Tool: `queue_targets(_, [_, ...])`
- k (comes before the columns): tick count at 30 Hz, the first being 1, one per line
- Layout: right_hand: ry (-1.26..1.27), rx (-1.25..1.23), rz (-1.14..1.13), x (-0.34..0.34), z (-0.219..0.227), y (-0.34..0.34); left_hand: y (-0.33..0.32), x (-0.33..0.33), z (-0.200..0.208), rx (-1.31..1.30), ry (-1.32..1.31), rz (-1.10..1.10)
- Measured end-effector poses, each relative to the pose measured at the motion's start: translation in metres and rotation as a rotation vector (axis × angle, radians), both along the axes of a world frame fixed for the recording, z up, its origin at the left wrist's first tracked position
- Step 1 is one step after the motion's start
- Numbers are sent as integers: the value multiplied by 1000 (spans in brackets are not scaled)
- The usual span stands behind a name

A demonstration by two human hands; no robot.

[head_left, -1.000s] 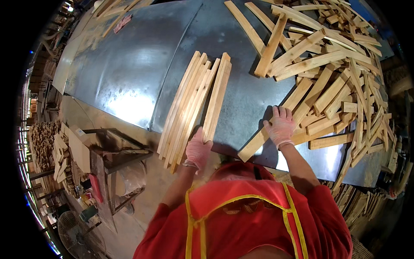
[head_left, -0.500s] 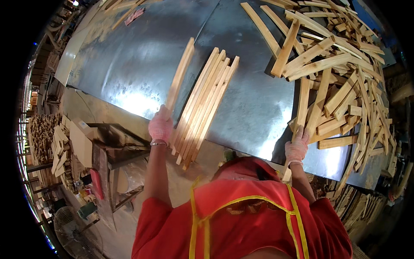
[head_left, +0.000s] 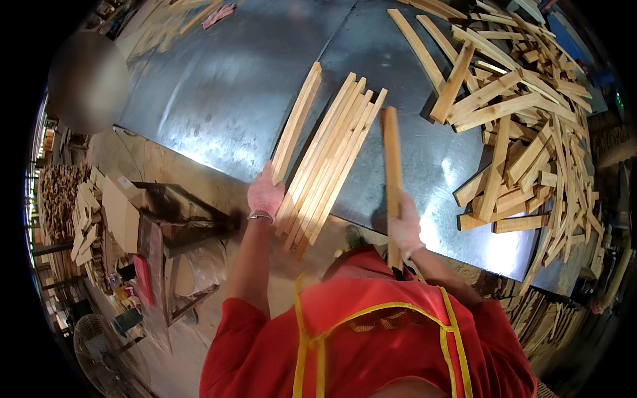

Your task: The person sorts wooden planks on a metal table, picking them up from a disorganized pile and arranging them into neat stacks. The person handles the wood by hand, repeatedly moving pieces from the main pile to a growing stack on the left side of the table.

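The left hand (head_left: pixel 267 194), gloved, is at the table's near edge, fingers clamped on the near end of the left strip (head_left: pixel 296 123). This strip points far and slightly right across the table (head_left: pixel 219 86).

The right hand (head_left: pixel 406 229), also gloved and slightly blurred, has its fingers clamped on the right strip (head_left: pixel 391 166). The near end of this strip extends past the table's near edge; whether the strip touches the table cannot be told.

A row (head_left: pixel 335 156) of wooden strips lies between the two held strips, side by side, near ends overhanging the edge. A disordered wood pile (head_left: pixel 497 103) covers the table's right side. A pink glove (head_left: pixel 219 16) lies far left.
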State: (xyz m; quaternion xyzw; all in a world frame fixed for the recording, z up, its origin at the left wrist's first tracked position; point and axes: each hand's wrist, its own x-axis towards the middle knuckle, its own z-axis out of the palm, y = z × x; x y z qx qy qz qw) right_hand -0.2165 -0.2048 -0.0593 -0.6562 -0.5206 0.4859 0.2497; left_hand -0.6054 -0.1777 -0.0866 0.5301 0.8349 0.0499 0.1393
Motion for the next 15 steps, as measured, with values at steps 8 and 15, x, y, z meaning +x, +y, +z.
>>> queue_targets(8, [-95, -268, 1021, -74, 19, 74, 6, 21, 58, 45, -742, 135])
queue_targets(15, [920, -333, 560, -18, 7, -22, -28, 178, 103, 70, -1621, 74])
